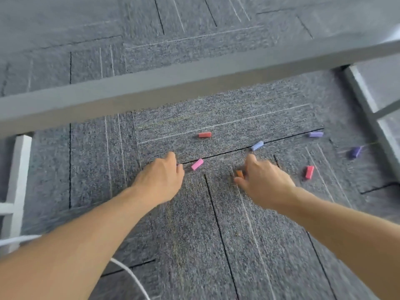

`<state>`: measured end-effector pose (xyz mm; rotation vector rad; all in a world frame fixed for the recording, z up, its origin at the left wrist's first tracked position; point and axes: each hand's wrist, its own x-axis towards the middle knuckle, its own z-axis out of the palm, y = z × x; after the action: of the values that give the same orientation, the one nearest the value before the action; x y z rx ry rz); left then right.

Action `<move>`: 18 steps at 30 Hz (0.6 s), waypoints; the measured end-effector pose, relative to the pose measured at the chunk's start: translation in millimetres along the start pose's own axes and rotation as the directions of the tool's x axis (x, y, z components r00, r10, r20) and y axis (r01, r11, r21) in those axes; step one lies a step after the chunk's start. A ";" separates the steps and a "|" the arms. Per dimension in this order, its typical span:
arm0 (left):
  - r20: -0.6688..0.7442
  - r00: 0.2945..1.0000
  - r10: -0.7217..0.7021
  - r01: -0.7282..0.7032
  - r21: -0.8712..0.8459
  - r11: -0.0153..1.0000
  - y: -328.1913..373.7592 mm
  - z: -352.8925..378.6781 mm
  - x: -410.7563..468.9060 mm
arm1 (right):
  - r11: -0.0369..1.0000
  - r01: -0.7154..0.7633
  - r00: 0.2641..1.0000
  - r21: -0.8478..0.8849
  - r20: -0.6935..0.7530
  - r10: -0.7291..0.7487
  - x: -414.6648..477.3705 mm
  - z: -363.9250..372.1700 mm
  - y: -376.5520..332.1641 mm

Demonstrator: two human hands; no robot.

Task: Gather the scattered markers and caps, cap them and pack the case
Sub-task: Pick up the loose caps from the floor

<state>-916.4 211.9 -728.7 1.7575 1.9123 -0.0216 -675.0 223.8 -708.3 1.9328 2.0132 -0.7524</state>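
Several small coloured marker caps lie scattered on grey carpet. A pink cap lies just right of my left hand, whose fingers are curled under and hidden. My right hand reaches down over an orange cap, its fingers around it; whether they grip it is unclear. Farther off lie a red cap, a pale blue cap, a lilac cap, a dark purple cap and another red cap. No markers or case show.
A grey table edge crosses the view above the caps. A white table leg stands at the left and a grey frame at the right. A white cable lies on the carpet near my left arm.
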 end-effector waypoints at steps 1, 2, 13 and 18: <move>0.042 0.996 -0.075 0.083 -0.246 0.966 5.7 -1.2 3.2 | 0.999 0.017 1.000 -0.030 -0.002 -0.017 2.6 3.7 2.5; 0.133 0.980 -0.149 0.198 -0.559 0.805 11.8 -4.3 5.5 | 0.999 0.042 0.999 -0.032 0.002 -0.042 4.3 7.1 4.0; 0.274 0.953 -0.130 0.295 -0.937 0.186 45.9 -32.6 30.7 | -0.422 -0.276 0.960 0.864 0.268 -0.080 -5.3 -23.8 44.1; 0.025 0.999 0.037 -0.037 0.006 0.999 44.6 -12.0 24.7 | -0.095 -0.256 0.926 0.962 0.273 0.260 0.6 -19.3 84.1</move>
<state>-879.6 245.6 -713.0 1.7884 1.8640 -0.0363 -589.2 233.2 -708.5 2.7300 0.6250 -2.6243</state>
